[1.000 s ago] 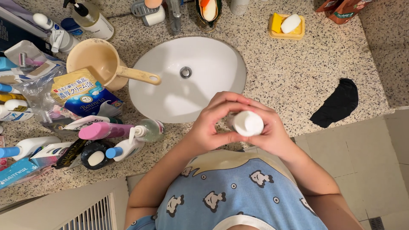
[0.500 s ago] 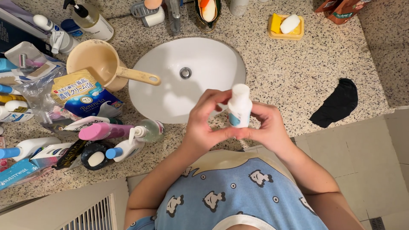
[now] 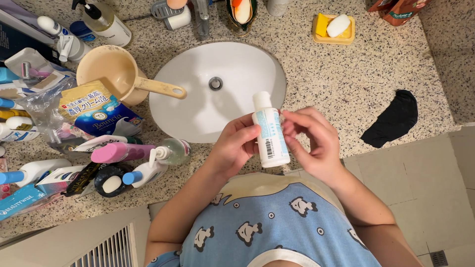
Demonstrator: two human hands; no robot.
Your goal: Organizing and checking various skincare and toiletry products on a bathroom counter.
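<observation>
A small white bottle [image 3: 269, 133] with a pale blue label and a white cap lies tilted over the front edge of the white oval sink [image 3: 198, 99], cap pointing away from me. My left hand [image 3: 235, 146] grips its lower body from the left. My right hand [image 3: 314, 143] is at the bottle's right side, fingertips touching near its upper part. Both hands hover above the speckled granite counter [image 3: 336, 84].
Left of the sink stand a beige scoop with a handle [image 3: 116, 74], a blue and gold pouch [image 3: 96, 111] and several bottles and tubes [image 3: 123, 158]. A yellow soap dish [image 3: 334, 28] sits at the back right. A black cloth [image 3: 393, 118] lies at the counter's right.
The bottle, first seen end-on with its cap toward me, has been tipped away so its side and label face up. My right hand's fingers have loosened from around it.
</observation>
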